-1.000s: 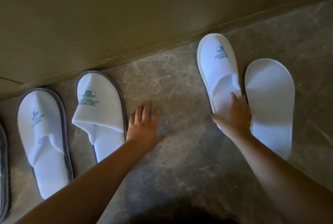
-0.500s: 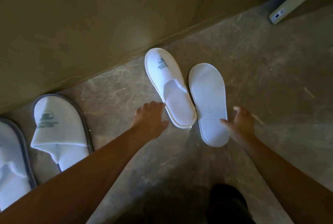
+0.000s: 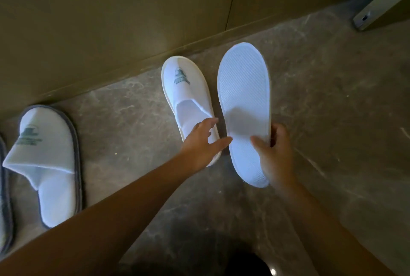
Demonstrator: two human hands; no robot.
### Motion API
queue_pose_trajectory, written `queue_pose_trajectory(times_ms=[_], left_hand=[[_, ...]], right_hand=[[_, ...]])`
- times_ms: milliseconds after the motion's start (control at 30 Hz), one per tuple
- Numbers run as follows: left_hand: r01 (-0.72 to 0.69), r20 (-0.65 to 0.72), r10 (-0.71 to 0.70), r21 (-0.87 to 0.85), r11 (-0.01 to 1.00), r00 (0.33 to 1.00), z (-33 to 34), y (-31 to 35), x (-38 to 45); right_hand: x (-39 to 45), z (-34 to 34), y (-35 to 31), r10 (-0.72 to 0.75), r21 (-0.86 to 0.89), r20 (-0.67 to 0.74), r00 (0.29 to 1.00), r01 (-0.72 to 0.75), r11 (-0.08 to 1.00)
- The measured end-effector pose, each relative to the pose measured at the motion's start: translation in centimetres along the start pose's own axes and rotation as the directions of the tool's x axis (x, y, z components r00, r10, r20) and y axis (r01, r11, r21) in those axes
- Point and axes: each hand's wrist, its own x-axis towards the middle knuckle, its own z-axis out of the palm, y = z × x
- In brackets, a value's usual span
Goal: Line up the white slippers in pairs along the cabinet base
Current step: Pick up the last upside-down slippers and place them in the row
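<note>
A white slipper turned sole-up (image 3: pixel 244 98) is lifted off the floor at its heel end; my right hand (image 3: pixel 275 156) grips its heel, thumb on the sole and fingers round the right edge. Its mate, an upright white slipper with a green logo (image 3: pixel 184 89), lies on the floor just left of it, toe towards the cabinet base (image 3: pixel 133 62). My left hand (image 3: pixel 199 144) hovers over that slipper's heel with fingers spread and straight, reaching towards the lifted sole. A grey-trimmed white slipper (image 3: pixel 48 160) lies at the left, toe near the cabinet.
Part of another grey-trimmed slipper (image 3: pixel 3 198) shows at the left edge. The grey marble floor (image 3: pixel 332 120) stretches to the right. A pale door or panel corner (image 3: pixel 377 5) stands at the top right. Something dark (image 3: pixel 244 264) sits at the bottom middle.
My right hand has taken hold of the sole-up slipper's heel and raised it. My left hand has moved right, over the upright slipper's heel. The view has shifted closer.
</note>
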Motion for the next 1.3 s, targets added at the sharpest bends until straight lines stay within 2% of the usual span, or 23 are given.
queue_pose_trajectory(times_ms=[133, 267, 367, 433, 633, 700, 767, 833, 900, 967, 1033, 1100, 1133, 1200, 1300], left_hand=[[-0.015, 0.012, 0.020, -0.348, 0.938, 1.000, 0.8, 2.8, 0.7], [0.062, 0.090, -0.016, -0.535, 0.843, 0.996, 0.0, 2.9, 1.1], [0.097, 0.145, -0.016, -0.574, 0.813, 0.989, -0.7, 2.6, 0.9], [0.120, 0.176, -0.023, -0.562, 0.818, 0.984, -1.2, 2.3, 0.7], [0.129, 0.245, 0.017, -0.569, 0.812, 0.969, -3.0, 1.8, -0.2], [0.105, 0.218, 0.028, -0.572, 0.813, 0.975, -3.7, 1.7, -0.8], [0.085, 0.159, 0.011, -0.584, 0.807, 0.987, -4.3, 1.7, -1.2], [0.078, 0.132, 0.009, -0.636, 0.768, 0.991, -5.2, 1.6, -1.7], [0.115, 0.147, -0.017, -0.688, 0.716, 0.989, -6.0, 1.1, -2.2], [0.166, 0.205, -0.025, -0.711, 0.684, 0.979, -6.6, 0.6, -3.0], [0.174, 0.249, 0.023, -0.739, 0.651, 0.968, -6.5, 0.1, -3.7], [0.145, 0.201, 0.021, -0.770, 0.621, 0.979, -6.2, -0.4, -4.0], [0.118, 0.136, -0.020, -0.772, 0.624, 0.991, -6.2, -0.6, -4.0], [0.037, -0.020, -0.073, -0.715, 0.698, 0.997, -6.3, -1.4, -4.2], [0.011, -0.139, -0.114, -0.587, 0.809, 0.984, -6.8, -2.8, -5.0]], right_hand=[[-0.4, 0.4, -2.3, -0.090, 0.149, 0.022, 0.996, 0.085, 0.985], [-1.1, 0.2, -3.4, -0.112, 0.278, 0.170, 0.979, 0.061, 0.959], [-1.8, -0.2, -3.8, -0.149, 0.426, 0.296, 0.943, 0.009, 0.904], [-2.2, -0.2, -3.9, -0.166, 0.489, 0.330, 0.929, -0.018, 0.872], [-3.2, 0.7, -4.6, -0.246, 0.529, 0.342, 0.907, 0.031, 0.848], [-3.5, 1.3, -4.9, -0.251, 0.516, 0.323, 0.913, 0.053, 0.855], [-3.5, 1.8, -5.0, -0.214, 0.502, 0.202, 0.956, 0.087, 0.860], [-3.4, 2.5, -4.8, -0.123, 0.500, 0.108, 0.987, 0.053, 0.864], [-3.2, 3.4, -4.6, -0.011, 0.462, 0.162, 0.987, -0.066, 0.884], [-3.2, 4.5, -4.2, 0.093, 0.395, 0.292, 0.952, -0.209, 0.895], [-3.5, 5.5, -4.2, 0.121, 0.386, 0.384, 0.915, -0.278, 0.880], [-3.6, 6.2, -4.1, 0.079, 0.414, 0.368, 0.927, -0.239, 0.878], [-3.5, 6.3, -4.0, 0.065, 0.407, 0.326, 0.943, -0.202, 0.891], [-3.2, 6.4, -3.9, 0.046, 0.370, 0.248, 0.968, -0.139, 0.919], [-3.2, 7.2, -3.6, 0.007, 0.347, 0.264, 0.964, -0.101, 0.932]])
